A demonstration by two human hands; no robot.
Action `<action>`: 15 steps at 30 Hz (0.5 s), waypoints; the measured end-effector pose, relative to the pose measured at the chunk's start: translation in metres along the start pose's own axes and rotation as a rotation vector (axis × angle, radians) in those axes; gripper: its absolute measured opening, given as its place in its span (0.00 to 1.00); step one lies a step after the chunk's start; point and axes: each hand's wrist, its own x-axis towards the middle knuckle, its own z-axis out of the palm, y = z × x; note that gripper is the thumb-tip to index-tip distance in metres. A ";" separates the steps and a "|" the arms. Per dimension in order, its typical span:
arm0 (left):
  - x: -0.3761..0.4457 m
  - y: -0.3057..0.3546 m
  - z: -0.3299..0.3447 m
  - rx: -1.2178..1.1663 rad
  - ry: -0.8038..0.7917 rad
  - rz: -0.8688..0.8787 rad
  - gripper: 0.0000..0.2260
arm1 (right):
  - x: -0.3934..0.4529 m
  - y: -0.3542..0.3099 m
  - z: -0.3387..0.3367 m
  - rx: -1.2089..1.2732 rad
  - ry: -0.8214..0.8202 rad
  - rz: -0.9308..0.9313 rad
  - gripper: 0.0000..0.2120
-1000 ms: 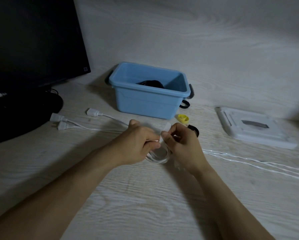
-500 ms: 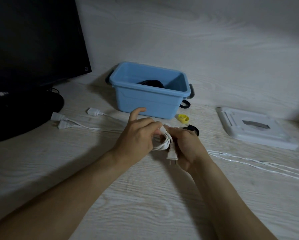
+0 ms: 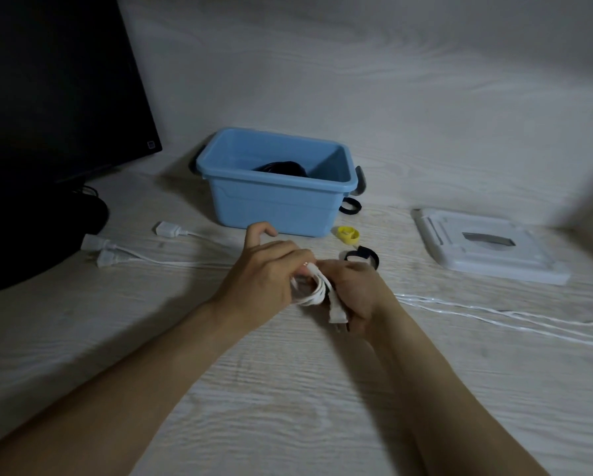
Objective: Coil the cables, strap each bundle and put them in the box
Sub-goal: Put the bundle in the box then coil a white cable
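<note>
Coiling: both hands are working a white cable [image 3: 310, 290] into small loops just above the desk [image 3: 288, 389], in front of the blue box [image 3: 277, 204].
L hand [image 3: 264, 280]: fingers are curling round the coil, holding it; index is sticking up free.
R hand [image 3: 356, 293]: is gripping the coil's other side w/ the plug [image 3: 337, 312] hanging under its fingers.
Done so far: one dark bundle [image 3: 283, 166] is already sitting in the box, looks like.
Left to do: this coil isn't strapped yet; slack is trailing off to the right [image 3: 494, 310]; more white cables w/ plugs [image 3: 116, 250] are lying loose at left, uncoiled.
Straps: yellow one [image 3: 347, 234] & black one [image 3: 362, 256] are waiting just beyond the hands; another dark loop [image 3: 350, 206] is lying by the box's right end.
Around: monitor [image 3: 54, 84] far left, white lid [image 3: 487, 245] at right, well apart.
In the way: prob the trailing slack, which could be snagging.
</note>
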 end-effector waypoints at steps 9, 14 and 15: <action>0.001 -0.012 -0.007 -0.031 -0.038 -0.190 0.11 | -0.014 -0.011 0.000 -0.233 0.001 -0.424 0.16; -0.004 -0.010 -0.011 -0.222 -0.160 -0.443 0.07 | -0.013 -0.007 0.001 -0.366 -0.017 -0.487 0.18; -0.005 -0.010 -0.013 -0.340 -0.184 -0.501 0.05 | -0.013 -0.007 0.000 -0.371 -0.054 -0.467 0.17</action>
